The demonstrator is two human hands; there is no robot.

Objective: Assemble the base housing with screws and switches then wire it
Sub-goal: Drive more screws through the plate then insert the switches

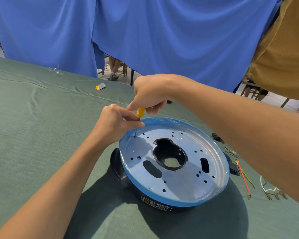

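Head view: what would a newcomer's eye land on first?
The round base housing with its blue rim and shiny holed plate, on the green cloth at centre-right. Above its far-left edge, the right hand grips a yellow-handled screwdriver while the left hand pinches its shaft, tip down on the plate. Loose wires lie to the right.

Nothing legible anywhere. Only printed item was a rect. label on the black side wall of the base housing, near side, facing the cam. It had a red block at left w/ white marks, then rows of tiny white chars on black. All too small & blurred to read, so no brand or no. made out. A faint round stamp on the metal plate was also unreadable.
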